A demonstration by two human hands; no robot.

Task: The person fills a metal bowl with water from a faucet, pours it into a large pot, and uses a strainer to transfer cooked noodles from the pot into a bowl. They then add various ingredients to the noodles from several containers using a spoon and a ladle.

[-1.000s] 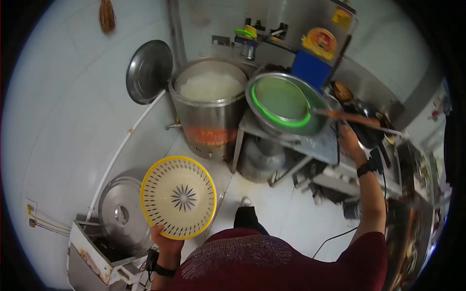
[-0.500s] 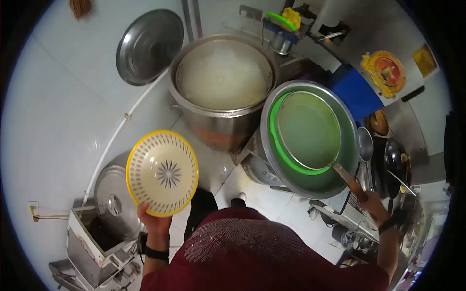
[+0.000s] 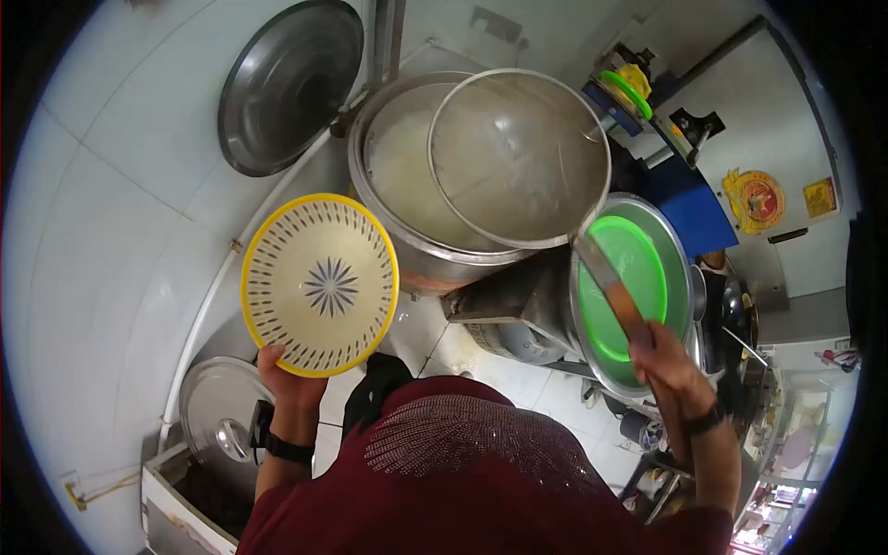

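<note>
Left hand (image 3: 287, 375) is pinching one colander (image 3: 319, 282) by its rim, right hand (image 3: 666, 356) is fist-gripping one strainer (image 3: 518, 157) over one pot (image 3: 393, 180), two lids (image 3: 287, 83) sitting left.

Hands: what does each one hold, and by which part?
The left hand holds the colander by its lower rim. The right hand holds the strainer by the end of its long handle.

White tiled wall (image 3: 102, 213), pale tiled floor (image 3: 546, 393)
</note>
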